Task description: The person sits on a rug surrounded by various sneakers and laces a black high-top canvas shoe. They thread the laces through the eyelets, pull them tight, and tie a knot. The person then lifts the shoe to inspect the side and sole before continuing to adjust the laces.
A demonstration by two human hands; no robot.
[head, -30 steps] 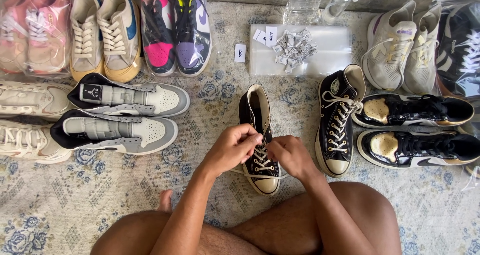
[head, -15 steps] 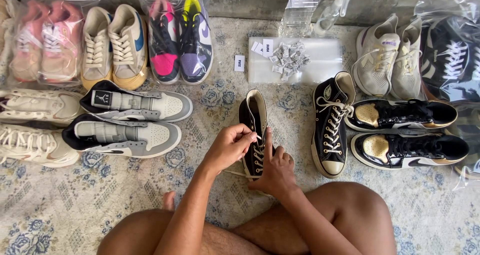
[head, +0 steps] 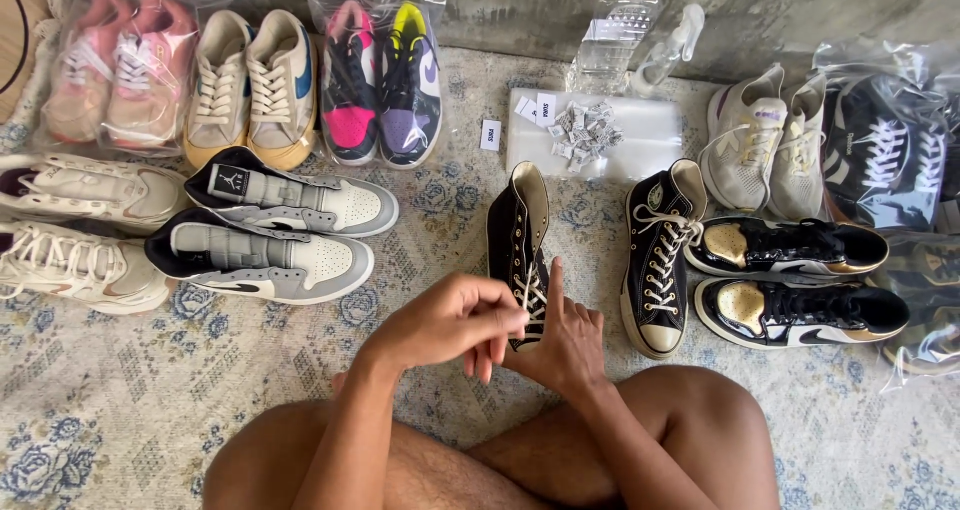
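A black high-top sneaker with white laces lies on the patterned rug in front of my crossed legs. My left hand pinches a white lace end just above the shoe's toe. My right hand rests over the toe with its index finger pointing up, beside the lace. The toe of the shoe is hidden behind both hands. Its matching black high-top, laced in white, stands just to the right.
Pairs of shoes ring the rug: grey and white high-tops at left, black and gold sneakers at right, bagged pairs along the wall. A clear bag with small white packets and a plastic bottle lie behind.
The view has tilted so the shoes sit lower in frame. My left hand has pulled the lace leftward, and my right index finger has lifted upright.
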